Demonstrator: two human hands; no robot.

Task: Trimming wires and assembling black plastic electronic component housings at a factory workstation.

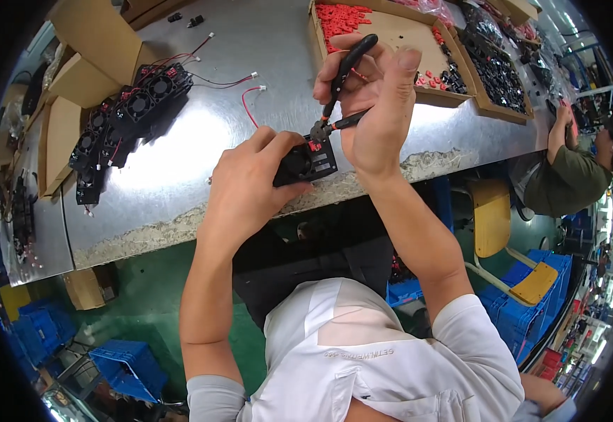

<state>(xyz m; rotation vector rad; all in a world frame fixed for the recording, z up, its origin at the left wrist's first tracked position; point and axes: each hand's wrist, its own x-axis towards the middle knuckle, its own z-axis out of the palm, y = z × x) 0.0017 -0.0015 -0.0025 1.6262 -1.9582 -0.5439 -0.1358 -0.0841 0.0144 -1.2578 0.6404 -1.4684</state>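
Note:
My left hand (pixel 246 176) is wrapped round a black plastic housing with a small fan (pixel 298 164) and holds it down by the table's near edge. A pair of black-handled pliers (pixel 336 84) lies in my right hand (pixel 384 105), palm turned up and thumb raised. Its two handles are spread apart, and the jaws touch the housing beside a small red part (pixel 315 146). Behind the housing a red wire with a white connector (pixel 262 88) runs out on the metal tabletop. My left fingers hide part of the fan.
Several black fan units (pixel 139 105) with wires are piled at the left beside a cardboard box (pixel 95 63). A shallow carton (pixel 384 42) of red and black pieces stands far right, next to a box of black parts (pixel 496 77). A yellow chair (pixel 493 218) and another person (pixel 577 176) are at right.

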